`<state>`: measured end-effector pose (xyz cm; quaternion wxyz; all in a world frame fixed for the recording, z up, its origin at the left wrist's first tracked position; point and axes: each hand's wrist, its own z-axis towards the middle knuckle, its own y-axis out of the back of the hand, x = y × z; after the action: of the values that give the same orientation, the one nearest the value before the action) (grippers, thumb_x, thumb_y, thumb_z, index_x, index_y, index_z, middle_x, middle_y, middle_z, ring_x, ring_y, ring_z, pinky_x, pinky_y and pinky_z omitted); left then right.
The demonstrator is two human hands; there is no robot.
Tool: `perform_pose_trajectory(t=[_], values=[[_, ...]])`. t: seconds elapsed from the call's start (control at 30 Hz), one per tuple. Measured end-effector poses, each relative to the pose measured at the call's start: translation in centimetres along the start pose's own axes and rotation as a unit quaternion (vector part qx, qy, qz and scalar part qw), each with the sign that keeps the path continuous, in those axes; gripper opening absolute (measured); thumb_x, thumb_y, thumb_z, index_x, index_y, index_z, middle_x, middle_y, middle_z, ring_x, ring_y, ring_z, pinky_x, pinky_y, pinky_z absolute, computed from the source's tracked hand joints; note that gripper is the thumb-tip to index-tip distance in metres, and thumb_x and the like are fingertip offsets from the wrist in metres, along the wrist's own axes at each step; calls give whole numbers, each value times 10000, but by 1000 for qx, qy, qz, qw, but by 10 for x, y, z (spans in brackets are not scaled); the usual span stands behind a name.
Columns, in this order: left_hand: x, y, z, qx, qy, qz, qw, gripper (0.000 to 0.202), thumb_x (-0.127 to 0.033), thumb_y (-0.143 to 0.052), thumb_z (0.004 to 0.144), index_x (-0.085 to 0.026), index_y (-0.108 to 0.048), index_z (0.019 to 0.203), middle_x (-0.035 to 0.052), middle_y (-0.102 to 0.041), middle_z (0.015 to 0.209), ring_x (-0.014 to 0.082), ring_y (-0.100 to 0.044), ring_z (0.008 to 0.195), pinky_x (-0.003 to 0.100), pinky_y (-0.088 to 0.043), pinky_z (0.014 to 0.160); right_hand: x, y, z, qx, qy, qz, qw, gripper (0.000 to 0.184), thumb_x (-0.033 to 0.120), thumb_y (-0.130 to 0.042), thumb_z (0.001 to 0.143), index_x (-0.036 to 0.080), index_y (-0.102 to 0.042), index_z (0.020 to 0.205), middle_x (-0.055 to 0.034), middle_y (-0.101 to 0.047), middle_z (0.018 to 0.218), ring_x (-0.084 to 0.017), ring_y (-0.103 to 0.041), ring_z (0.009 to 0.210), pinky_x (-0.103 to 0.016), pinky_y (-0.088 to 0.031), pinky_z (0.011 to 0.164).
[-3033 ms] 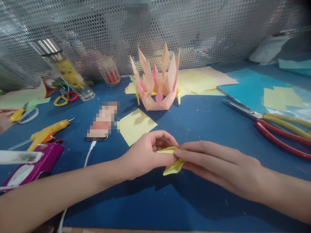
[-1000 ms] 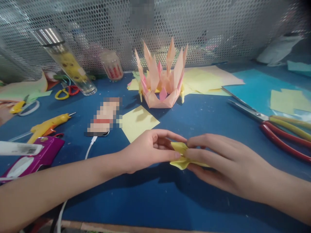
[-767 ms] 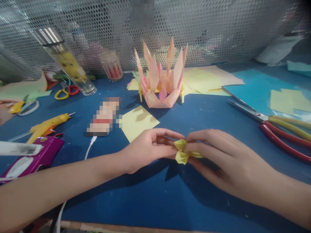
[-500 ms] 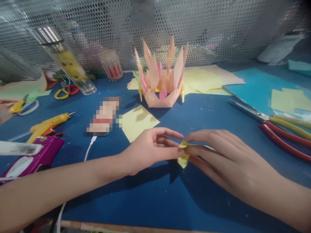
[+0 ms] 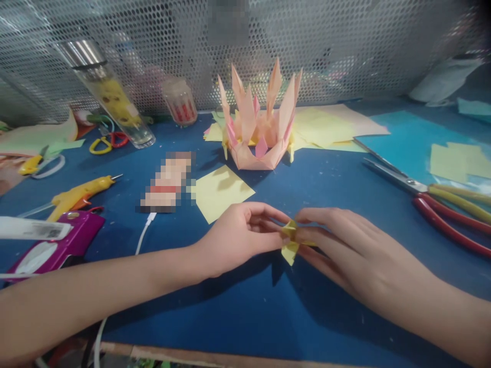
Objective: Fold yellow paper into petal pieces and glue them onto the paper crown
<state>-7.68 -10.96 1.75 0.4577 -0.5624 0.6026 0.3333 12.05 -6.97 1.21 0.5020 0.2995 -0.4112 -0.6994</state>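
Between both hands, just above the blue tabletop, is a small folded yellow paper piece (image 5: pixel 290 250) with pointed flaps. My left hand (image 5: pixel 245 232) pinches its left side between thumb and fingers. From the right, my right hand (image 5: pixel 345 245) closes on the same piece, its fingers covering much of it. A flat pale yellow paper square (image 5: pixel 222 193) lies just beyond my left hand. Farther back stands a peach folded-paper lotus (image 5: pixel 257 158) with tall pointed petals and pink tips inside.
Large scissors (image 5: pixel 416 189) lie at the right, near blue sheets (image 5: pixel 406 130). A yellow glue gun (image 5: pixel 79 191), a purple case (image 5: pixel 84 235) and a pixelated device on a white cable (image 5: pixel 143 232) are left. A bottle (image 5: pixel 118 102) and jar (image 5: pixel 179 102) stand behind.
The strip of yellow paper jutting past my right fingers now shows less. Both hands keep their grip in nearly the same spot. The whole view has shifted slightly.
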Motion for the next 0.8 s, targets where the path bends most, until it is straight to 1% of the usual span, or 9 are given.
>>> perform_pose_trajectory(t=[0.07,0.17,0.27,0.37,0.53,0.7,0.8], values=[[0,-1,0,-2,-1,-3,1000,202,-168,-760,706,-166,-659,880,9,-699,791,131,-663,780,265,-511,779,0,0,1,1,14,-14,1000,187,104,-423,923,115,-608,900,-119,-619,944,-207,-618,798,-328,-481,699],[-2,-2,-2,-3,3,2,1000,249,-184,-783,683,-173,-644,888,-5,-690,783,115,-654,768,246,-508,760,1,1,3,-4,17,-14,1000,199,99,-408,923,107,-605,897,-125,-624,937,-209,-624,809,-329,-489,703],[-4,-2,-3,10,9,5,1000,366,-191,-833,615,-178,-621,913,-27,-673,752,94,-635,723,213,-501,707,2,3,3,-8,14,12,1000,170,103,-410,929,109,-580,940,-124,-628,950,-200,-625,817,-313,-501,692],[-6,0,-3,30,5,0,1000,431,-143,-848,571,-183,-621,936,-51,-645,721,69,-605,678,181,-487,670,3,5,1,-10,14,52,999,135,98,-429,929,121,-553,974,-111,-630,961,-180,-631,832,-289,-513,716],[-5,2,-2,38,-1,7,999,386,-107,-793,638,-186,-622,975,-62,-618,721,45,-577,655,154,-479,649,2,6,-2,-2,-5,105,995,128,95,-467,920,134,-543,1015,-90,-631,985,-157,-642,880,-256,-509,798],[-4,1,-3,38,-13,29,999,396,-120,-792,647,-187,-617,995,-59,-624,747,44,-580,671,146,-485,656,2,6,-3,-2,-16,122,992,132,97,-470,926,147,-536,1028,-68,-629,989,-124,-641,875,-204,-493,828],[-4,2,-3,31,-23,36,999,383,-136,-789,659,-188,-631,1005,-63,-614,712,44,-578,648,145,-485,641,2,5,-4,-12,-27,131,991,125,127,-494,922,157,-522,1040,-73,-624,1007,-125,-644,883,-190,-500,822]])
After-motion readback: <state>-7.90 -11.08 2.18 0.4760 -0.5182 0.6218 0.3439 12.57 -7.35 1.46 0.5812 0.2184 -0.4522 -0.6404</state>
